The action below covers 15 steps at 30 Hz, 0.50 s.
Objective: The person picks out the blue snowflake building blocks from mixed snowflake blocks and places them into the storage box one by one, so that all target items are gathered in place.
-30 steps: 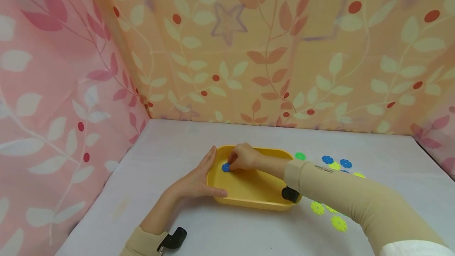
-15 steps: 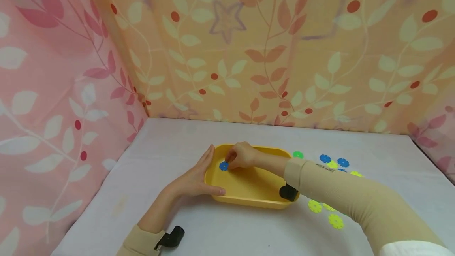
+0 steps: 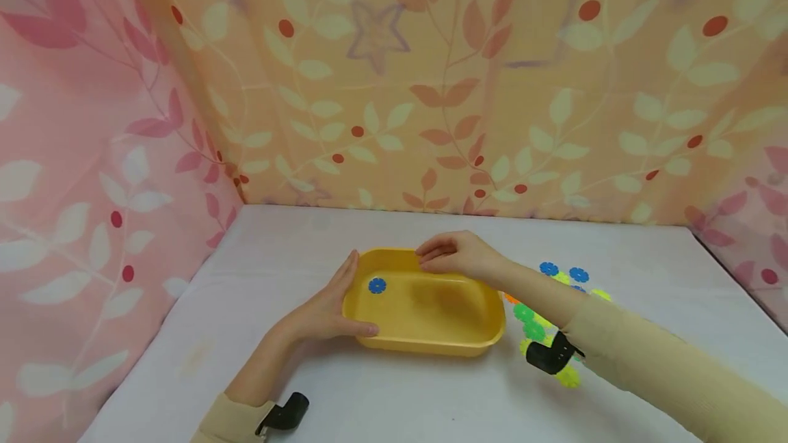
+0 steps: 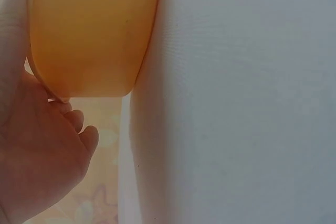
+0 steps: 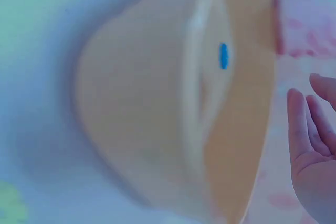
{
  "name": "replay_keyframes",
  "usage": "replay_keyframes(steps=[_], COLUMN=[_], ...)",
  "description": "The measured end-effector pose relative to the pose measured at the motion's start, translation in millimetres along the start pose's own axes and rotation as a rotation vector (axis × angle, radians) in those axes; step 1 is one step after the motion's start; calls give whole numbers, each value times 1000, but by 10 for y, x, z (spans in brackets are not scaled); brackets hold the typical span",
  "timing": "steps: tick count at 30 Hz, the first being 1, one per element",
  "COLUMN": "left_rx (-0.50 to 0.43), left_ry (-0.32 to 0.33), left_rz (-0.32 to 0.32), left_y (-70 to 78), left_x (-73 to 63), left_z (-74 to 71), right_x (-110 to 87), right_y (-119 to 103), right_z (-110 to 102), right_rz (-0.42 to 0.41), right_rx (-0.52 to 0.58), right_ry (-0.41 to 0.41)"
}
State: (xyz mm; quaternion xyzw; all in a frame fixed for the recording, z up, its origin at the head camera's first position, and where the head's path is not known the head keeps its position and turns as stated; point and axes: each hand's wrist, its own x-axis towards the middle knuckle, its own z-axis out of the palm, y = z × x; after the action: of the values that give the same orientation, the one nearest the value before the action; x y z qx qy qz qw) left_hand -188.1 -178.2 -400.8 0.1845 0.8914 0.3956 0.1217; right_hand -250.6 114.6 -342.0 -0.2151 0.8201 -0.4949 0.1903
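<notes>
My left hand (image 3: pixel 323 303) holds the left end of a yellow plastic tray (image 3: pixel 431 346), its thumb over the front rim and its fingers along the far left corner. In the left wrist view that hand (image 4: pixel 47 145) lies against the tray's wall (image 4: pixel 97 40). Inside the tray, toward its left end, a blue flower-shaped plastic disc (image 3: pixel 377 286) lies flat. My right hand (image 3: pixel 464 255) hovers over the tray's back rim, fingers loosely bent and holding nothing. The right wrist view shows the right hand (image 5: pixel 315 145) apart from the tray (image 5: pixel 142 93).
Right of the tray, several loose notched discs lie on the white tabletop (image 3: pixel 295 231): blue (image 3: pixel 579 275), green (image 3: pixel 533 330), yellow (image 3: pixel 569 377) and orange (image 3: pixel 511 298). My right forearm covers part of them. Patterned cloth (image 3: pixel 369 87) stands behind and at the sides.
My right hand has let go of the blue disc, risen and moved right to the back rim. The disc stays in the tray. My left hand keeps its hold.
</notes>
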Motion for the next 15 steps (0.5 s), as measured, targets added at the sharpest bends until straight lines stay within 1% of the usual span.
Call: replay_keyframes(steps=[4, 7, 11, 15], left_rx=[-1, -1, -6, -10], left_ry=[6, 7, 9, 9], left_rz=[-3, 8, 23, 29], left_y=[4, 0, -7, -9], left_x=[-10, -13, -14, 8], left_z=[-7, -7, -3, 18], right_x=[-365, -645, -970, -1199], right_y=[116, 274, 556, 849], right_z=[-255, -471, -725, -885], right_rz=[49, 94, 180, 248], right_rx=[77, 83, 63, -22], right_ry=[113, 192, 268, 312])
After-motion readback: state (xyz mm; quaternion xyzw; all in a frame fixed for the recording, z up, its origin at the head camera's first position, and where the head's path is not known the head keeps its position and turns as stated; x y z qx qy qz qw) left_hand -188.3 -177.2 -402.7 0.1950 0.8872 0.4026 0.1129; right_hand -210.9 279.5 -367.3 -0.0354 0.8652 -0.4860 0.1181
